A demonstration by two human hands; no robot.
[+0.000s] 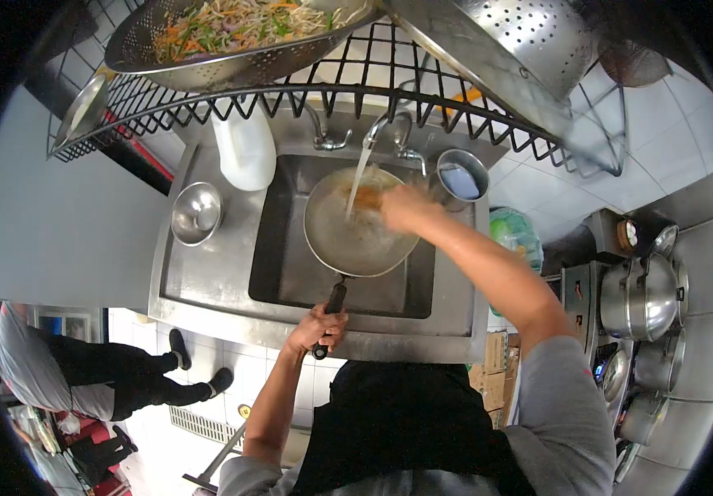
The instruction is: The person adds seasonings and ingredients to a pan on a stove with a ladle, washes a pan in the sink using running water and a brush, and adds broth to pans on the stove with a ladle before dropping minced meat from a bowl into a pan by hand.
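Note:
My left hand is wrapped round the black handle of a round pan, which is held over the steel sink basin. Water runs from the faucet into the pan, where it looks cloudy. At the pan's upper right, my right hand is closed on a brownish scrubber or brush, blurred by motion. The scrubber touches the inside of the pan.
A steel bowl and white jug stand left of the basin, a metal cup right. Overhead, a wire rack holds a colander of vegetables and a lid. Pots stand right. A person is lower left.

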